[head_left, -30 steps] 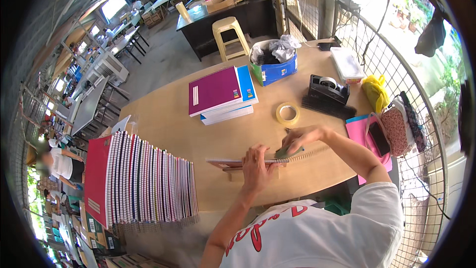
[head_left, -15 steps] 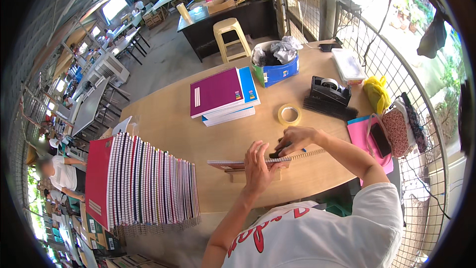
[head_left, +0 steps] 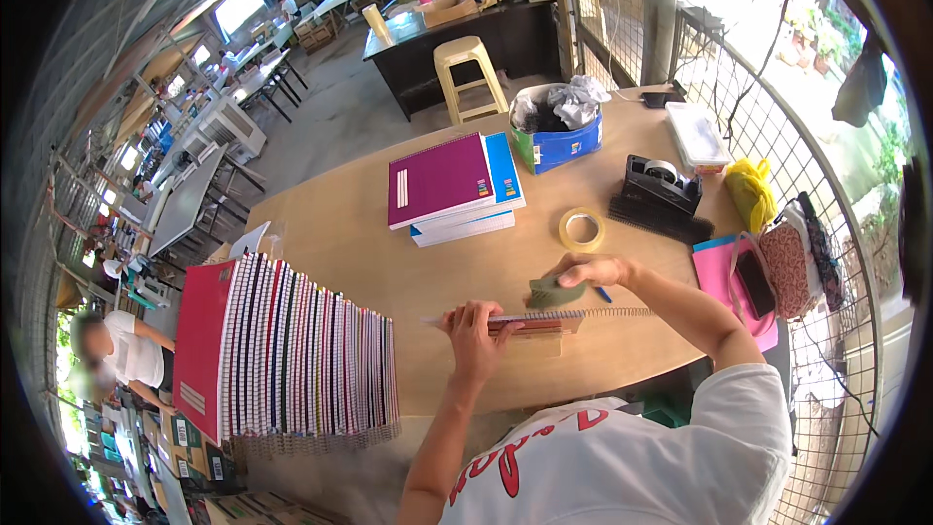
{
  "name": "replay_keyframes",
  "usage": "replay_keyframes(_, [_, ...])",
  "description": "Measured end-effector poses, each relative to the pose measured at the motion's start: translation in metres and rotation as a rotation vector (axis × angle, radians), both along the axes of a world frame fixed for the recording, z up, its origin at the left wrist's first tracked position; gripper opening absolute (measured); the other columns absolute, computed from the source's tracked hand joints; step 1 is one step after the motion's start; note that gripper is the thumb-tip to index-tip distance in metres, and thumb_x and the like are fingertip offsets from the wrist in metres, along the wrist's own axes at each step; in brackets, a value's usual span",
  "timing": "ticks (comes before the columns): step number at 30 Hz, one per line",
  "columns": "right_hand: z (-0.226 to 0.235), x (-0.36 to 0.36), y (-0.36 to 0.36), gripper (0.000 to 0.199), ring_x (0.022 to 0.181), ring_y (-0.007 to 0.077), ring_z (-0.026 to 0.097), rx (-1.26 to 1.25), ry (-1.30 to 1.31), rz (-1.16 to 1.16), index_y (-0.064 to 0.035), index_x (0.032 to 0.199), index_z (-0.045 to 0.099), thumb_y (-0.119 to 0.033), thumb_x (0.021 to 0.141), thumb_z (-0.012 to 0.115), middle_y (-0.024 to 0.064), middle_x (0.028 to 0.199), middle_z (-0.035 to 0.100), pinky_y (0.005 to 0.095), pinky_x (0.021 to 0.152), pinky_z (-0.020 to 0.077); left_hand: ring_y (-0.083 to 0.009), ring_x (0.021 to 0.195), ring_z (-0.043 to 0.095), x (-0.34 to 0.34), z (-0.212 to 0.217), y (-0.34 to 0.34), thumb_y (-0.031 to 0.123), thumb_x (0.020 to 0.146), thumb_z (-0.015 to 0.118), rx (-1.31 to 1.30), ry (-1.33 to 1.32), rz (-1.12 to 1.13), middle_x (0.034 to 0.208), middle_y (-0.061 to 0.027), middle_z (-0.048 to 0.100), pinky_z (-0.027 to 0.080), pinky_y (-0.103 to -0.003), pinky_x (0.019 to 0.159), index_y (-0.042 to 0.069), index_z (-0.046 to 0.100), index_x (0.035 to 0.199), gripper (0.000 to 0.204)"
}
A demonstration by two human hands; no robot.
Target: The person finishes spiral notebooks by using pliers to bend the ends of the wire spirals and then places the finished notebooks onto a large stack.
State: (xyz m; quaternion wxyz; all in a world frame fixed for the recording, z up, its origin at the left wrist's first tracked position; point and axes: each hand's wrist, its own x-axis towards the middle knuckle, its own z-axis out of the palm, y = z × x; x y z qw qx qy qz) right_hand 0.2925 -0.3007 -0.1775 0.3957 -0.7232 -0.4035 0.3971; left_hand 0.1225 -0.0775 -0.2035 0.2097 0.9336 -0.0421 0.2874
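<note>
My left hand is closed on the left part of a notebook standing on edge, its spiral-bound side facing up. A wire coil runs along that edge and sticks out past its right end. Just above the coil, my right hand is closed on a flat, grey-green, rounded object whose kind I cannot make out. A light wooden piece shows under the notebook. Beside my right fingers lies a blue pen-like item.
A long row of spiral notebooks fills the left. Ahead are stacked notebooks, a tape roll, a box of crumpled paper and a black tape dispenser. A phone lies at the right, near wire mesh.
My right hand has lifted off the notebook's edge, and the grey-green object now shows in it. My left hand has shifted left along the notebook. The view has turned slightly.
</note>
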Motion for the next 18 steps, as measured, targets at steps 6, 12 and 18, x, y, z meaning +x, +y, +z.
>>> replay_keyframes(6, [-0.027,0.016,0.006,0.068,0.116,0.0327,0.059,0.165,0.211,0.017,-0.0068,0.124,0.07,-0.061,0.083,0.062,0.0175,0.122,0.067,0.0403,0.101,0.0448,-0.0234,0.086,0.057,0.004,-0.009,0.003,0.051,0.072,0.081,-0.06,-0.007,-0.036,0.091,-0.0016,0.059,0.032,-0.045,0.089,0.012,0.055,0.104,0.057])
replay_keyframes(12, [-0.015,0.01,0.03,0.067,0.112,0.0352,0.061,-0.019,-0.261,0.135,-0.0016,0.117,0.072,-0.06,0.086,0.059,0.0186,0.115,0.068,0.0418,0.097,0.0462,-0.0228,0.087,0.056,0.003,-0.008,0.006,0.046,0.071,0.084,-0.104,-0.052,-0.051,0.107,-0.0061,0.057,0.033,-0.045,0.089,0.01,0.049,0.117,0.068])
replay_keyframes(18, [-0.006,0.005,0.041,0.073,0.11,0.0316,0.061,-0.021,-0.112,0.062,-0.0008,0.122,0.068,-0.063,0.085,0.058,0.0158,0.111,0.07,0.041,0.093,0.0476,-0.0237,0.083,0.052,0.001,-0.012,0.006,0.047,0.071,0.085,-0.122,-0.08,-0.043,0.109,-0.0077,0.056,0.034,-0.043,0.089,0.008,0.047,0.122,0.074])
